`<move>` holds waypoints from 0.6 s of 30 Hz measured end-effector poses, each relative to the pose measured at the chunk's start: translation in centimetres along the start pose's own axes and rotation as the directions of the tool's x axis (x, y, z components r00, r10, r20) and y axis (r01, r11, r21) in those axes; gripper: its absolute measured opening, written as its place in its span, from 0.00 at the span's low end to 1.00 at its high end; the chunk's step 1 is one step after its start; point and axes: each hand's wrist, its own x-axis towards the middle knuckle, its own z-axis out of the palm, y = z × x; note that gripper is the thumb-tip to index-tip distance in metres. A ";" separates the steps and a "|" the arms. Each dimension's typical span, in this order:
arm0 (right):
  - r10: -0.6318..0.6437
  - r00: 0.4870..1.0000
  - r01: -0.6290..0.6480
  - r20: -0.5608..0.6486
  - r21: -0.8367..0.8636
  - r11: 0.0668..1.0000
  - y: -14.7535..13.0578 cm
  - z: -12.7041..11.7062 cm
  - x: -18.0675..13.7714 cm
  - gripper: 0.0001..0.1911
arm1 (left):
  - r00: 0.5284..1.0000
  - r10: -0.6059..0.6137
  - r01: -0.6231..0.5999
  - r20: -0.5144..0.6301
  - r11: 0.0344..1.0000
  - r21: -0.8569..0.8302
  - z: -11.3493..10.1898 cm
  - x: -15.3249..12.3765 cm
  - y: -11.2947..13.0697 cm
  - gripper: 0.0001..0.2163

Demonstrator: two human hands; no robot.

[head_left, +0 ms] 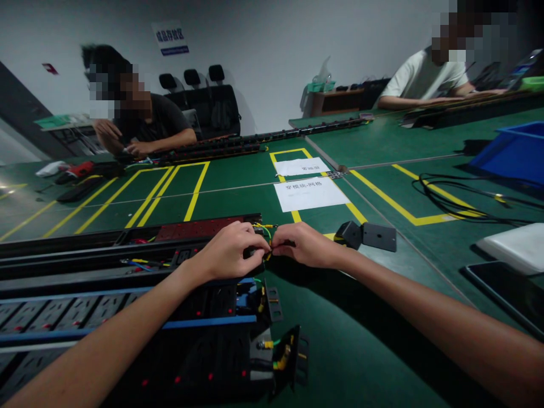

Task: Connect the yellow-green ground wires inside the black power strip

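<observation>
My left hand (232, 249) is closed, thumb and fingers pinched at the end of a long black power strip (187, 228) with a dark red face. Opposite it, my right hand (304, 243) is pinched too, its fingertips almost touching the left ones. A short green-yellow wire (266, 229) loops down from the strip's end to the right fingertips. What sits inside the left pinch is hidden. Nearer to me lie more strips, one with blue edges (212, 323), and black end brackets (272, 299) with yellow-sleeved wires (283, 358).
A black end cap (349, 233) and a flat black plate (379, 237) lie beyond my right forearm. White sheets (310, 192), black cables (446, 198), a blue bin (510, 150) and a phone (508, 292) are on the green table. Two people work across from me.
</observation>
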 end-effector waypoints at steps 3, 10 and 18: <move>-0.018 1.000 0.018 0.005 -0.008 1.000 -0.1 -0.3 0.1 0.05 | 0.993 -0.006 0.003 -0.117 1.000 -0.030 -0.2 0.1 -0.1 0.06; 0.015 0.999 -0.012 0.046 -0.071 0.997 -0.9 -0.8 0.1 0.06 | 0.976 -0.022 0.037 -0.214 0.997 0.068 -0.5 0.3 -0.8 0.13; 0.011 0.999 -0.009 0.044 -0.049 0.999 -0.8 -0.4 -0.3 0.05 | 0.993 0.004 0.004 -0.119 0.998 0.067 -0.5 0.1 -1.4 0.08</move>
